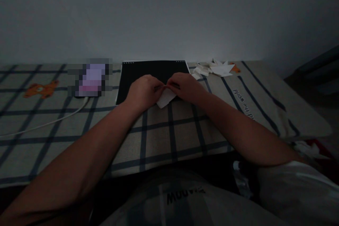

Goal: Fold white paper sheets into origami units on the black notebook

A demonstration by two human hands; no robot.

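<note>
Both my hands rest on a small white folded paper (165, 98) lying at the front edge of a black mat (148, 71). My left hand (144, 90) covers the paper's left part, fingers curled and pinching its top edge. From the other side my right hand (186, 86) pinches the same edge, fingertips meeting those of the left. Only the paper's lower corner shows below the hands. The room is dim.
A checked blanket (169, 130) covers the surface. A pile of white paper scraps and folded pieces (214, 69) lies at the back right. A blurred-out device (90, 77) with a white cable (42, 124) sits at the left. A wall stands behind.
</note>
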